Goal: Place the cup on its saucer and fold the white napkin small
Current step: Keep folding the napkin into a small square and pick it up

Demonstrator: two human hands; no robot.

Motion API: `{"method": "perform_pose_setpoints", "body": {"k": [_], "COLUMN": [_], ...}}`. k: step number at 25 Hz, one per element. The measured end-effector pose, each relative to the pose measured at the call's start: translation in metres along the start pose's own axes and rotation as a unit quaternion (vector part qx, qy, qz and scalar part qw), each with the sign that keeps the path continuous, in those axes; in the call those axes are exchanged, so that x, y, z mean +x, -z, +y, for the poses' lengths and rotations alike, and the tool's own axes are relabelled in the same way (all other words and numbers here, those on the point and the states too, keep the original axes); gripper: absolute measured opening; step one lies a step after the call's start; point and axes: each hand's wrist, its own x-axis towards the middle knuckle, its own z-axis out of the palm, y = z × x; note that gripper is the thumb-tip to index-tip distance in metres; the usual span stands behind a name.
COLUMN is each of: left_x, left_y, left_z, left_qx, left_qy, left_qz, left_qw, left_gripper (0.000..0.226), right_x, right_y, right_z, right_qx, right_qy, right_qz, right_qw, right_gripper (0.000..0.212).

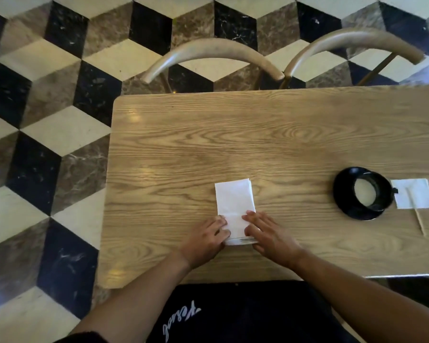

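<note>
My left hand [206, 240] and right hand [265, 233] lie flat, fingers spread, pressing the near end of the white napkin [234, 201]; its long axis runs straight away from me (cup [364, 191] sits on its saucer [342, 204], far right).
</note>
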Motion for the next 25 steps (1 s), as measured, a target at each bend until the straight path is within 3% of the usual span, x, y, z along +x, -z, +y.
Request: {"method": "perform_pose_setpoints", "body": {"k": [4,6,8,10,12,17,21,25], "left_x": [0.005,0.009,0.013,0.022,0.033,0.063,0.083,0.091], "left_y": [0.004,0.008,0.019,0.028,0.032,0.036,0.036,0.034], "left_z": [0.000,-0.001,0.002,0.007,0.008,-0.007,-0.018,-0.024], "left_qx": [-0.031,-0.081,-0.184,-0.269,-0.305,-0.325,-0.273,-0.262], "left_qy": [0.010,0.066,0.204,0.328,0.371,0.455,0.499,0.529], "left_qz": [0.002,-0.011,-0.032,-0.019,0.024,0.047,-0.005,-0.007], "left_qw": [0.999,0.994,0.961,0.905,0.877,0.828,0.823,0.807], "left_gripper": [0.016,0.023,0.028,0.025,0.021,0.020,0.020,0.022], "right_x": [0.004,0.010,0.019,0.028,0.038,0.065,0.085,0.095], "right_y": [0.004,0.014,0.025,0.032,0.036,0.042,0.044,0.045], "right_z": [0.009,0.011,0.009,0.008,0.009,0.018,0.025,0.026], "right_qx": [0.020,0.049,0.116,0.185,0.255,0.299,0.294,0.297], "right_qy": [0.011,-0.017,-0.099,-0.198,-0.257,-0.333,-0.392,-0.442], "right_qz": [0.002,0.011,0.016,0.008,0.028,0.025,-0.001,0.009], "right_qw": [1.000,0.999,0.988,0.963,0.932,0.894,0.872,0.846], "right_gripper": [0.035,0.032,0.031,0.031,0.031,0.029,0.033,0.034]}}
